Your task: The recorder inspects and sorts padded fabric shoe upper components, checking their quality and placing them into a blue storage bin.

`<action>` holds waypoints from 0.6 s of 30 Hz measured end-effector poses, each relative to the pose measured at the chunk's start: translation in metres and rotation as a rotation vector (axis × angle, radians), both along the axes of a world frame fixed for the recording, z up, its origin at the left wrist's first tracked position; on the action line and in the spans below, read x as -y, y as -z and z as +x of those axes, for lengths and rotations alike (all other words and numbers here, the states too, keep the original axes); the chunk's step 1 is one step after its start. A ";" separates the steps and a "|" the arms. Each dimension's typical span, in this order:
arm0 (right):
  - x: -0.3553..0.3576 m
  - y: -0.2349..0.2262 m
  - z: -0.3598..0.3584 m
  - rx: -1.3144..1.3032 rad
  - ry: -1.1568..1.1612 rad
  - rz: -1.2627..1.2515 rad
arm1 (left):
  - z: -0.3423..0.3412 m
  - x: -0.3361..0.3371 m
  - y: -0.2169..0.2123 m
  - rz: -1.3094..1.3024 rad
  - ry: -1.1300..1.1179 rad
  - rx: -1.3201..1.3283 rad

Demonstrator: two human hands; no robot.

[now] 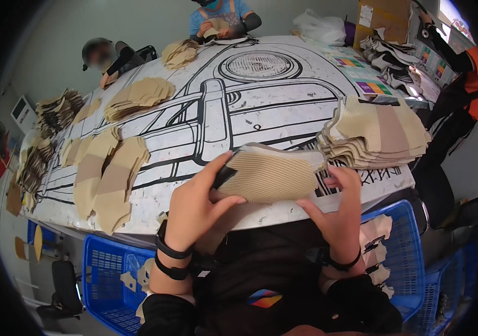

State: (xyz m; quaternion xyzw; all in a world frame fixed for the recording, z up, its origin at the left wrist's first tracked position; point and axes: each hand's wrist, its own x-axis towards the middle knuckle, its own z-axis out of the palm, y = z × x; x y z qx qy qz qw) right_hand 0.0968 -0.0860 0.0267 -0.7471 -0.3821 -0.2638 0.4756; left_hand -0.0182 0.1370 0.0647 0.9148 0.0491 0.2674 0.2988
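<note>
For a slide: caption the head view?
Both hands, left hand and right hand, hold a beige ribbed sock over the table.

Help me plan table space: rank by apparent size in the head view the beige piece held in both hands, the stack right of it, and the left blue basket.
1. Left blue basket, partly hidden.
2. Stack and held beige piece: alike; nearness makes ranking unsure.

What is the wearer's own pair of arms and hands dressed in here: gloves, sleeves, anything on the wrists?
No gloves: the left hand and right hand are bare. The left wrist carries two black bands, one above the other; the right wrist carries one thin black band. Dark sleeves, pushed back, begin below the bands.
</note>
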 end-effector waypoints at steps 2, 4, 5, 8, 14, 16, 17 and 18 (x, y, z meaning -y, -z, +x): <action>-0.008 0.007 0.004 -0.200 -0.200 0.039 | 0.001 -0.008 0.003 -0.261 0.116 -0.040; -0.015 0.015 0.002 -0.175 -0.283 0.074 | 0.001 -0.009 0.010 -0.464 0.254 0.045; -0.017 0.018 0.001 -0.129 -0.346 0.121 | 0.000 -0.009 0.013 -0.563 0.257 -0.044; -0.016 0.021 0.000 0.045 -0.240 0.117 | 0.001 -0.004 0.026 -0.670 0.312 -0.026; -0.015 0.019 -0.002 -0.011 -0.224 0.240 | 0.006 0.008 0.044 -0.664 0.325 -0.056; -0.018 0.020 -0.004 0.086 -0.163 0.215 | 0.005 0.013 0.048 -0.710 0.306 -0.026; -0.018 0.020 -0.004 0.132 -0.147 0.207 | 0.004 0.014 0.050 -0.721 0.290 -0.051; -0.018 0.020 -0.004 0.180 -0.150 0.185 | 0.002 0.014 0.051 -0.732 0.273 -0.075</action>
